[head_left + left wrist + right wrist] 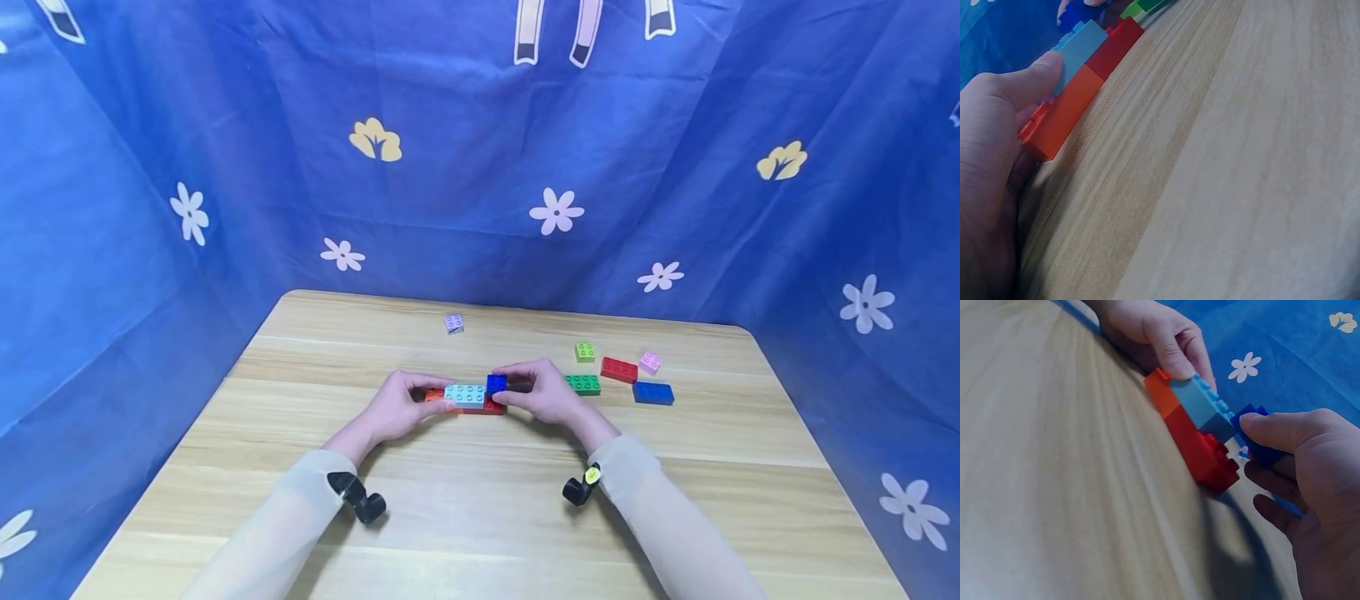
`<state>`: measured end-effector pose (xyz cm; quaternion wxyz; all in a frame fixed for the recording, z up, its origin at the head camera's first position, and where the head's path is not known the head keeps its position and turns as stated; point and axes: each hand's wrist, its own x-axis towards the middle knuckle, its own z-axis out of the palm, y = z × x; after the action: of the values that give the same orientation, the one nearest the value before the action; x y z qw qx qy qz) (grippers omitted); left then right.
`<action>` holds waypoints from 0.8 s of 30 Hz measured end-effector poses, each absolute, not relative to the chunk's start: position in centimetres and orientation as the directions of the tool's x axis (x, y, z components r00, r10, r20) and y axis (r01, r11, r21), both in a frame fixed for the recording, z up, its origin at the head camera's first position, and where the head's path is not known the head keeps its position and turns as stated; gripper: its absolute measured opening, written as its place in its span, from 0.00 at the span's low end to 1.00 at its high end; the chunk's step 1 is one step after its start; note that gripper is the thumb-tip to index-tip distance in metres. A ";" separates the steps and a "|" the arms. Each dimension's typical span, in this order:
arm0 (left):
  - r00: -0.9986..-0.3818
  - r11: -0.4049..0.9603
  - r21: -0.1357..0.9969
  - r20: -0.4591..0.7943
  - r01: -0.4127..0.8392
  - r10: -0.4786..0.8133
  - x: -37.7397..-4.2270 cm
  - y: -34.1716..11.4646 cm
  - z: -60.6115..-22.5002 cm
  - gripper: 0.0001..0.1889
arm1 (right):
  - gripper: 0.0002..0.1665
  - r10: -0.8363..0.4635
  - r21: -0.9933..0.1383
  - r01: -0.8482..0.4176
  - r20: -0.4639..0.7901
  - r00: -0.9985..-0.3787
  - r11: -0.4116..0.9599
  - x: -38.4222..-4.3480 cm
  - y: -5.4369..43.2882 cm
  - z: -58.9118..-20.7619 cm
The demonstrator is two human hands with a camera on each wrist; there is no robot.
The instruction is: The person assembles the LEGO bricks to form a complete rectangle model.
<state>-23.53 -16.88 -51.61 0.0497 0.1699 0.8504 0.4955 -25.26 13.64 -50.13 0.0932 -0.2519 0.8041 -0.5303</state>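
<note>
Orange and red bricks form the bottom row of a small brick stack (465,398) near the middle of the wooden desk (465,533), with a light blue brick (465,393) pressed on top. The left hand (396,408) curls thumb and fingers round the stack's orange end, steadying it. The right hand (546,392) pinches a dark blue brick (496,383) at the stack's other end, beside the light blue one. It looks like the placing step; the next move likely calls for lining up the studs and pressing down. Right of the stack lie loose green, red, pink and blue bricks (619,369); behind it sits one pale brick (453,323). Blue flowered cloth (555,208) surrounds the desk.
</note>
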 end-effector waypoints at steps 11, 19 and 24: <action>-0.935 0.437 0.864 0.101 0.252 0.341 -23.5 -16.8 -51.7 0.22 | 0.25 -0.520 -0.866 -0.375 0.164 -0.838 0.331 -24.7 13.6 -51.3; -0.935 0.428 0.868 0.101 0.250 0.341 -23.5 -16.9 -51.8 0.22 | 0.24 -0.520 -0.851 -0.392 0.172 -0.836 0.349 -24.4 13.4 -51.0; -0.934 0.431 0.867 0.100 0.251 0.342 -23.6 -16.9 -51.9 0.22 | 0.24 -0.526 -0.820 -0.431 0.195 -0.828 0.375 -24.4 13.4 -51.1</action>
<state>-23.63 -16.92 -51.86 0.0453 0.1755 0.8447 0.5036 -24.37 13.43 -51.13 0.0494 -0.2890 0.8278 -0.4783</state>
